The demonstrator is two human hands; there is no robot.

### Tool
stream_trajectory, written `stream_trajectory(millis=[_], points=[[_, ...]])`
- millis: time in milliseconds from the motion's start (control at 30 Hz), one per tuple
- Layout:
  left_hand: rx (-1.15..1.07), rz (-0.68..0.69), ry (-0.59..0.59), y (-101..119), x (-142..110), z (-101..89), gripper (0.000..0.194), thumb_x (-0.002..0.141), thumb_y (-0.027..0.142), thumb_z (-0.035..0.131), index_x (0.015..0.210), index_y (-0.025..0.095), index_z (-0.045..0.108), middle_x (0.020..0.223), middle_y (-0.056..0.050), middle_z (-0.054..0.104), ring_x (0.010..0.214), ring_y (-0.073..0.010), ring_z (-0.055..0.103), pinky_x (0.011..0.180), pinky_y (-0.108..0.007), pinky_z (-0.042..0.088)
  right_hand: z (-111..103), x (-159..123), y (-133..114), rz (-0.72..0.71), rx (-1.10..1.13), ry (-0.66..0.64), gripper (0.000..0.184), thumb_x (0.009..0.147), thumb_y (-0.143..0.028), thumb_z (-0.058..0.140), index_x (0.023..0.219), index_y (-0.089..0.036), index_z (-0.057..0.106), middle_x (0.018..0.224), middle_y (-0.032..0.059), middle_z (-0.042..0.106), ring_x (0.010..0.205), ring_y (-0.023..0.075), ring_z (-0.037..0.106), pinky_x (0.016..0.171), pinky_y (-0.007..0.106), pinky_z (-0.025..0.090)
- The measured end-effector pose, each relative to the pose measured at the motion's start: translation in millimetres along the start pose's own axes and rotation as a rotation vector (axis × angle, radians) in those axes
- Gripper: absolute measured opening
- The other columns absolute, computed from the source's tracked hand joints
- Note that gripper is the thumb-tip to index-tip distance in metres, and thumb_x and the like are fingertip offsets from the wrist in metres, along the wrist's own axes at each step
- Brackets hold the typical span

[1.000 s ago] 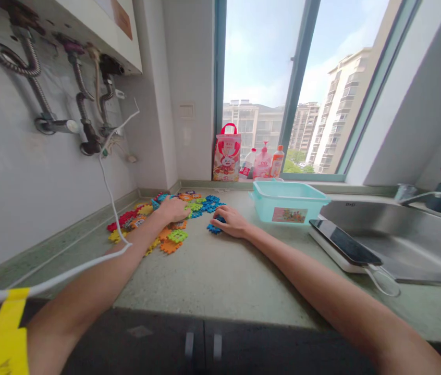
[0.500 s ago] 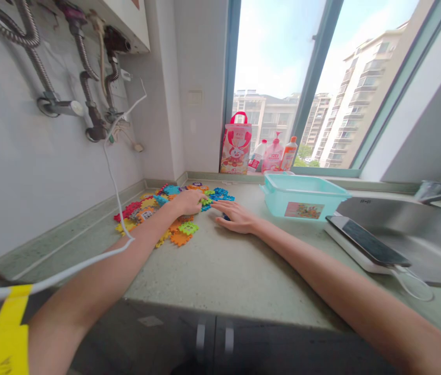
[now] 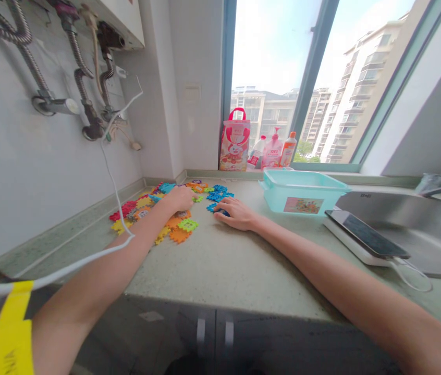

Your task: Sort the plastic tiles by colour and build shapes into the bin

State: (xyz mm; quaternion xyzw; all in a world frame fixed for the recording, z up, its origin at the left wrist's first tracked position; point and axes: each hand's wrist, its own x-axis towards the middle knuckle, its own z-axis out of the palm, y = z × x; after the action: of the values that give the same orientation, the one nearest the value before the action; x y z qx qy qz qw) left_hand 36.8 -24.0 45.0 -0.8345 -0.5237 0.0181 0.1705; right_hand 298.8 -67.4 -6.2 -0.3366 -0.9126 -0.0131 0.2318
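At the far left, braided metal hoses (image 3: 33, 70) hung on the wall, and a white cable (image 3: 111, 182) ran down from there and passed over the left forearm. On the tabletop (image 3: 205, 260), toward the back corner, lay a loose heap of interlocking plastic pieces (image 3: 142, 203): red at its left side, then yellow, orange and turquoise, overlapping one another. The left hand (image 3: 181, 199) was over the right part of this heap, palm down, its fingers bent downward; whether they gripped a piece could not be told. An orange piece (image 3: 180, 235) and a light green piece (image 3: 188, 225) lay at the near edge of the heap, and a smaller light green piece (image 3: 197, 199) showed just beside the left fingers.

Farther right, a cluster of blue pieces (image 3: 219, 190) lay flat beyond the right hand (image 3: 239, 214). That hand rested low, its fingers loosely bent over a dark blue piece (image 3: 223, 212), partly hidden, so a firm grip could not be made out. On the windowsill behind stood a pink bag (image 3: 235, 148) and three bottles (image 3: 272, 152). Next came a turquoise plastic tub (image 3: 304, 194), then a phone (image 3: 371, 234) on a white block (image 3: 347, 243), beside the steel sink (image 3: 435, 224).
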Motion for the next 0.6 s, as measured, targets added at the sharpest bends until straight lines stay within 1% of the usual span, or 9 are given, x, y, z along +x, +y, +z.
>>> stream_trajectory(millis=[67,133,200,267,333,400,467,533,600], points=[[0.020,-0.019,-0.026,0,-2,-1.2,0.045,0.089,0.022,0.054,0.127,0.035,0.076,0.127,-0.007,0.075,0.116,-0.0293,0.068,0.100,-0.040,0.050,0,-2,7,0.028,0.024,0.062,0.042,0.110,-0.052,0.045,0.115,-0.024,0.076,0.119,0.0105,0.068,0.117,0.0266,0.062,0.109,0.046,0.045],[0.052,-0.014,-0.035,-3,-4,-3.3,0.043,0.094,0.025,0.050,0.128,0.032,0.076,0.128,-0.010,0.074,0.116,-0.0312,0.068,0.099,-0.043,0.050,0,-4,19,0.083,0.043,0.129,0.045,0.111,-0.051,0.040,0.113,-0.024,0.076,0.120,0.0099,0.069,0.118,0.0257,0.061,0.110,0.044,0.045],[0.079,-0.006,0.000,-6,-7,-9.0,0.041,0.098,0.027,0.046,0.127,0.029,0.076,0.128,-0.013,0.073,0.116,-0.0326,0.068,0.096,-0.043,0.050,0,-6,34,0.167,0.059,0.180,0.044,0.112,-0.048,0.038,0.117,-0.024,0.075,0.123,0.0100,0.070,0.121,0.0260,0.061,0.112,0.044,0.044],[0.092,-0.014,0.060,-4,-12,-20.5,0.039,0.100,0.029,0.045,0.124,0.025,0.075,0.126,-0.014,0.074,0.115,-0.0325,0.068,0.094,-0.043,0.049,0,-8,49,0.262,0.089,0.194,0.044,0.111,-0.046,0.038,0.123,-0.023,0.073,0.128,0.0111,0.069,0.125,0.0269,0.060,0.114,0.046,0.043],[0.087,-0.031,0.101,7,-20,-36.7,0.035,0.099,0.026,0.047,0.118,0.022,0.076,0.119,-0.015,0.076,0.110,-0.0322,0.069,0.093,-0.042,0.048,1,-9,60,0.330,0.147,0.182,0.045,0.111,-0.046,0.038,0.131,-0.022,0.070,0.134,0.0118,0.068,0.130,0.0274,0.059,0.116,0.047,0.041],[0.058,-0.044,0.110,32,-29,-52.6,0.030,0.095,0.021,0.051,0.111,0.018,0.077,0.108,-0.017,0.077,0.102,-0.0336,0.071,0.091,-0.044,0.048,3,-8,67,0.364,0.231,0.167,0.047,0.110,-0.049,0.039,0.139,-0.022,0.064,0.142,0.0109,0.065,0.136,0.0273,0.057,0.119,0.047,0.040],[0.011,-0.021,0.152,68,-39,-62.1,0.027,0.093,0.021,0.052,0.107,0.016,0.076,0.104,-0.019,0.077,0.098,-0.0354,0.072,0.088,-0.046,0.049,4,-5,71,0.395,0.302,0.161,0.050,0.109,-0.052,0.043,0.147,-0.023,0.058,0.148,0.0100,0.061,0.139,0.0274,0.055,0.119,0.047,0.040],[-0.049,0.086,0.192,105,-46,-62.5,0.025,0.093,0.021,0.054,0.106,0.016,0.075,0.102,-0.020,0.076,0.098,-0.0365,0.071,0.085,-0.047,0.049,4,2,75,0.407,0.310,0.176,0.053,0.108,-0.051,0.048,0.150,-0.020,0.056,0.149,0.0131,0.061,0.137,0.0292,0.058,0.116,0.047,0.043],[-0.119,0.209,0.286,133,-48,-55.2,0.026,0.092,0.020,0.055,0.112,0.016,0.071,0.108,-0.019,0.074,0.103,-0.0349,0.069,0.084,-0.045,0.050,2,12,79,0.364,0.271,0.214,0.053,0.108,-0.045,0.051,0.150,-0.013,0.056,0.145,0.0196,0.063,0.132,0.0317,0.061,0.112,0.047,0.047]])
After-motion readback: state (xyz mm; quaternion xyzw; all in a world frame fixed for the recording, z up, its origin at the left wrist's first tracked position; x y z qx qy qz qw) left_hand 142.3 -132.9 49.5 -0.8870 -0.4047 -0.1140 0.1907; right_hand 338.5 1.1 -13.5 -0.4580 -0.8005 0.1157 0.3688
